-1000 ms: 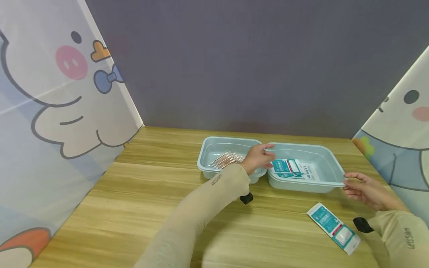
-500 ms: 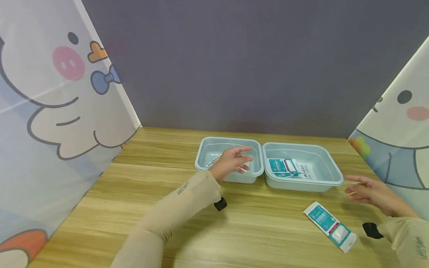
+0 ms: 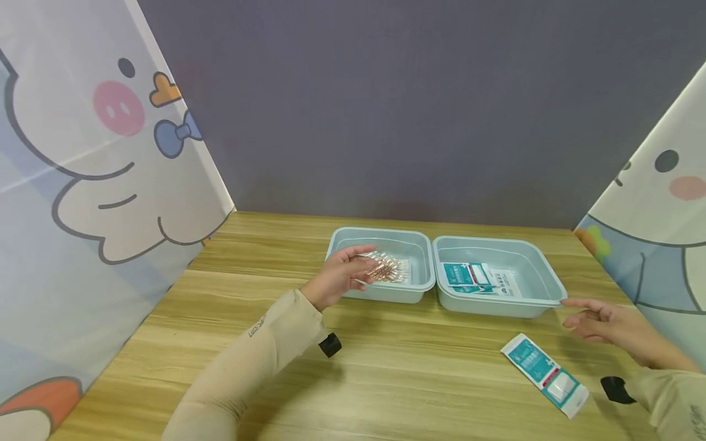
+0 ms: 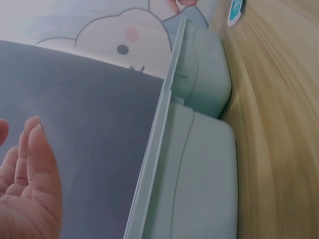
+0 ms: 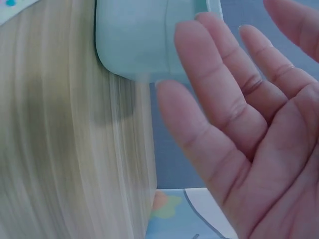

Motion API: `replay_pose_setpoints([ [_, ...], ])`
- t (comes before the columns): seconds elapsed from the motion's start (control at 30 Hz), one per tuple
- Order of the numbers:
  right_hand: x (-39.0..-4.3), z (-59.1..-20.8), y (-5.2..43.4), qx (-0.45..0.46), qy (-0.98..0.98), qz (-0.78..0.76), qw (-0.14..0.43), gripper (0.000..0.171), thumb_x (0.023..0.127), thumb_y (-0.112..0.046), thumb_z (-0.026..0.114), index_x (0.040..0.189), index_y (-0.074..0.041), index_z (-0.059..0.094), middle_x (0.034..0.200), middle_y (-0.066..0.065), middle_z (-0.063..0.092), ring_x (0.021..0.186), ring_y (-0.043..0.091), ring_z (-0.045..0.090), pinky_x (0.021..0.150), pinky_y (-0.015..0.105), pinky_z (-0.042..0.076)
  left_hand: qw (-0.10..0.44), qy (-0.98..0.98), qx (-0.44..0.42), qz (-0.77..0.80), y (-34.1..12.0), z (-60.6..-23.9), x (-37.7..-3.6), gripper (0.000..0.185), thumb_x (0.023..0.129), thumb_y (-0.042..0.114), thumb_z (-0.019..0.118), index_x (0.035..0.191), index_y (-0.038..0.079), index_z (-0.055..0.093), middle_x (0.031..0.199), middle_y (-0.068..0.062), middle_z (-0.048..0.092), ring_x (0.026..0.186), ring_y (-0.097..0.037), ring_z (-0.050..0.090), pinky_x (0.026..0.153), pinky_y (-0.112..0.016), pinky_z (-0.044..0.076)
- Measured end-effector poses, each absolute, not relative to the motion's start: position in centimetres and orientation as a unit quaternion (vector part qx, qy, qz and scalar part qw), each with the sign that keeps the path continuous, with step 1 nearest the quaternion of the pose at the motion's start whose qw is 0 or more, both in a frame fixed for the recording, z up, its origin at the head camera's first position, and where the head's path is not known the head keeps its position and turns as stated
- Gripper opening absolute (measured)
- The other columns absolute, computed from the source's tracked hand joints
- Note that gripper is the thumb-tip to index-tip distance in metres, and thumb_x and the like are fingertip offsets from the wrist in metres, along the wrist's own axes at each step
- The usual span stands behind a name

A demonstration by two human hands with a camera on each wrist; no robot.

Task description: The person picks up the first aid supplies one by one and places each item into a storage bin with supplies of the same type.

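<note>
In the head view my left hand (image 3: 341, 278) is over the front left corner of the left pale-blue plastic basket (image 3: 388, 295), fingers loosely extended and holding nothing. Inside lie thin brownish sticks (image 3: 386, 267) that look like cotton swabs in clear wrapping. My right hand (image 3: 612, 324) is at the front right corner of the right plastic basket (image 3: 491, 308). Its fingers are relaxed, with the palm bare in the right wrist view; I cannot tell whether a fingertip touches the rim. Teal-and-white flat packets (image 3: 466, 275) lie in that basket.
A single teal-and-white packet (image 3: 546, 375) lies on the wooden table (image 3: 419, 380) in front of the right basket. The two baskets stand side by side. A dark grey panel (image 3: 386, 110) rises behind, with cartoon-printed sheets (image 3: 94, 202) at both sides.
My left hand has moved left from the side where the baskets meet to the left basket's left corner. My right hand has loosened from the right basket's corner, staying close. Packets stay put.
</note>
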State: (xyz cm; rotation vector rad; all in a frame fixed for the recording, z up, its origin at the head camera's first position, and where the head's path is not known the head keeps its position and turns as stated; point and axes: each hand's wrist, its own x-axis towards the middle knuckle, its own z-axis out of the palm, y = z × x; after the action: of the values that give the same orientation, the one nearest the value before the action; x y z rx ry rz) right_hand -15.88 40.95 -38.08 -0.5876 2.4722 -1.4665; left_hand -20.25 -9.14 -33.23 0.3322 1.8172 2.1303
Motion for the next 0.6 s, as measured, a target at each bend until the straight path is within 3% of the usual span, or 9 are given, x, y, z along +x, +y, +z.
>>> replay_pose_setpoints([
  [0.3, -15.1, -38.1, 41.4, -0.227, 0.824, -0.508, 0.110, 0.065, 0.098, 0.009, 0.041, 0.122, -0.052, 0.051, 0.099, -0.012, 0.067, 0.089, 0.004, 0.064, 0.067, 0.022, 0.057, 0.156, 0.631, 0.111, 0.752, -12.0, -34.1, -20.4, 0.047, 0.100, 0.006, 0.046, 0.145, -0.001, 0.033, 0.111, -0.004, 0.057, 0.069, -0.008, 0.061, 0.062, -0.019, 0.052],
  [0.6, -13.8, -38.5, 40.8, -0.218, 0.868, -0.437, 0.091, 0.062, 0.097, 0.004, 0.049, 0.119, -0.054, 0.050, 0.096, -0.013, 0.065, 0.087, -0.002, 0.060, 0.063, 0.022, 0.054, 0.121, 0.606, 0.080, 0.782, -16.1, -34.6, -20.5, 0.044, 0.101, 0.006, 0.044, 0.143, -0.002, 0.032, 0.101, -0.001, 0.057, 0.066, -0.007, 0.062, 0.063, -0.019, 0.054],
])
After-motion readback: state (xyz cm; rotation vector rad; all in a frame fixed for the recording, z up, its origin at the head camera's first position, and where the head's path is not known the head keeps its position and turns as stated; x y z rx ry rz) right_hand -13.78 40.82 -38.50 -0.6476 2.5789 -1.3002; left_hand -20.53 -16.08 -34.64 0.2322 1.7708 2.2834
